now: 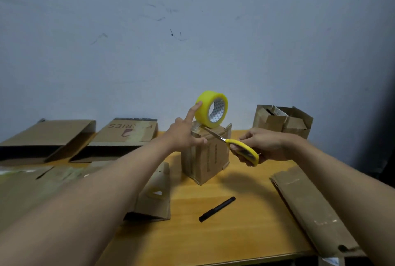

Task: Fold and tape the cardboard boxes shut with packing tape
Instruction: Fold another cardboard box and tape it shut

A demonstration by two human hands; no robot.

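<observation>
On top of the small upright cardboard box [206,156] at the middle of the wooden table [235,231], our yellow packing tape roll [210,108] stands on edge, steadied by our left hand [183,133], whose straight index finger presses the roll's side while the other fingers rest at the box's top edge. Our right hand [264,145] grips the yellow-handled scissors [239,147], blades pointing toward the strip between roll and box; we cannot tell whether the blades are parted.

The risks we see:
- The blades work close to our left fingers, so a hurried snip could nick them.
- Only one fingertip holds the roll, so a tug from the scissors could tip it off the box.
- The light box could slide or topple under a sideways pull.
- A slanted cut could leave the tape end stuck back on the roll.

A black marker [217,209] lies nearer us, and an open box [282,121] waits at the far right.
</observation>
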